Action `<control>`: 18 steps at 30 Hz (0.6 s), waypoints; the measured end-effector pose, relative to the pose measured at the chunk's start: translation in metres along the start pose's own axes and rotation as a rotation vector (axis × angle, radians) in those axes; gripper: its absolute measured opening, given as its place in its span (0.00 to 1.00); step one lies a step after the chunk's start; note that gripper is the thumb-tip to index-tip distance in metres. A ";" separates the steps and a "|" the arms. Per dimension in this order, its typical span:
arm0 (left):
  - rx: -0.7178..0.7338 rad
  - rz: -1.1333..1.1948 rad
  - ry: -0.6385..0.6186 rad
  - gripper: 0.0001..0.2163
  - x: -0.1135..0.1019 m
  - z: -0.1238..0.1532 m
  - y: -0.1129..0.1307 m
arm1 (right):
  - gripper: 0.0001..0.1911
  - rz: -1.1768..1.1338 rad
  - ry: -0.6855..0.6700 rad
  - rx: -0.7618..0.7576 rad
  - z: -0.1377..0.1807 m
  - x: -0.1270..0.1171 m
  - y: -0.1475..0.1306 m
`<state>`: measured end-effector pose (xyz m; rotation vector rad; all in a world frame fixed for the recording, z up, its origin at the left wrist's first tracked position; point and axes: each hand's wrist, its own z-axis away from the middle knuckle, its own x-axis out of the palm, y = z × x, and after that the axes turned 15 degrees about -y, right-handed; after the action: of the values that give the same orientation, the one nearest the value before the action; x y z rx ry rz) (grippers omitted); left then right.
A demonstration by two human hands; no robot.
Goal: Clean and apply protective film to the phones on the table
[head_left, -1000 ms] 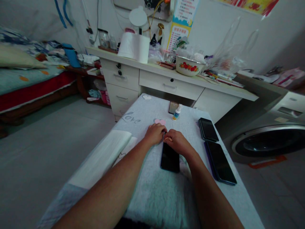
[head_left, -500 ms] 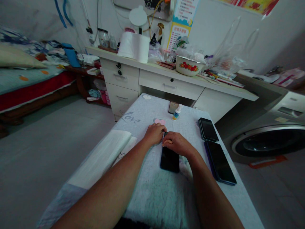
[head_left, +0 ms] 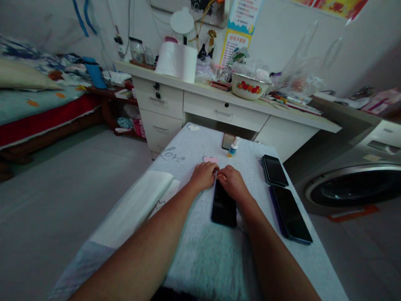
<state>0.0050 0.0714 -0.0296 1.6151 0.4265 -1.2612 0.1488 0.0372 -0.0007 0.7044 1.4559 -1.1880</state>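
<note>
A black phone (head_left: 223, 209) lies flat on the grey cloth-covered table (head_left: 206, 259), its far end under my hands. My left hand (head_left: 203, 175) is curled, fingertips pressed at the phone's top left corner. My right hand (head_left: 232, 182) rests on the phone's top end, fingers bent and pinched toward the left hand's fingertips. What sits between the fingertips is too small to make out. A pink heart shape (head_left: 210, 159) lies just beyond both hands.
Two more dark phones (head_left: 275, 170) (head_left: 290, 213) lie at the table's right side. A small dropper bottle (head_left: 232, 147) and a card stand at the far edge; folded white sheets (head_left: 134, 209) lie left. A cluttered desk (head_left: 225, 100), bed and washing machine (head_left: 354, 179) surround the table.
My right hand has shifted slightly forward and left along the phone's top end, closing on the left hand's fingertips. The phone and left hand have barely moved.
</note>
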 end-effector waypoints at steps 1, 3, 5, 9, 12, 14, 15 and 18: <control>-0.005 0.000 -0.003 0.11 0.000 0.000 0.000 | 0.09 0.011 0.003 0.014 -0.001 0.001 0.001; -0.017 0.001 -0.008 0.11 -0.001 -0.001 0.001 | 0.10 0.027 0.012 0.034 -0.004 0.002 0.001; -0.017 0.004 -0.011 0.11 0.000 -0.001 0.001 | 0.11 0.040 0.028 0.050 -0.006 0.003 0.002; -0.012 0.003 -0.007 0.10 0.000 -0.002 0.000 | 0.12 0.061 0.040 0.083 -0.008 0.005 0.002; -0.020 -0.002 -0.010 0.11 0.000 -0.002 0.000 | 0.13 0.065 0.038 0.097 -0.009 0.006 0.002; -0.019 -0.008 -0.011 0.11 0.000 -0.002 0.000 | 0.14 0.064 0.044 0.100 -0.010 0.006 0.003; -0.018 -0.011 -0.012 0.11 0.000 -0.002 0.000 | 0.14 0.063 0.048 0.101 -0.010 0.006 0.003; -0.013 -0.020 -0.010 0.12 0.000 -0.001 -0.001 | 0.14 0.055 0.042 0.104 -0.010 0.006 0.004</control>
<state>0.0051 0.0727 -0.0298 1.5966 0.4441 -1.2786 0.1468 0.0468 -0.0080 0.8405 1.4079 -1.2194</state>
